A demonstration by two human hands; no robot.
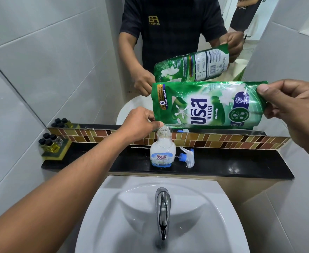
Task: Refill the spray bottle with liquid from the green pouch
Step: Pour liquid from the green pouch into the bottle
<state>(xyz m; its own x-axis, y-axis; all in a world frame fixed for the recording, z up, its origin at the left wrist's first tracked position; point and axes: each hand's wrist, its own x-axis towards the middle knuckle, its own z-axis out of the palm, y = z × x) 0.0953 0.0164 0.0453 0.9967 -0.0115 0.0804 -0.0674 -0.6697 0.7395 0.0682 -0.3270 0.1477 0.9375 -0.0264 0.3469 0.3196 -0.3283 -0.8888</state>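
A bathroom. Below me sits a white ceramic washbasin [201,225] with a chrome tap [162,207] at the lower centre of the frame. Behind it runs a black stone ledge [241,167], topped by a strip of brown and gold mosaic tiles [214,140]. A wall mirror [168,15] fills the upper centre, and large pale glazed wall tiles [31,61] cover the left. Small black-capped bottles [50,141] stand at the ledge's left end.

Bright, sharp, bowed wide-angle edges
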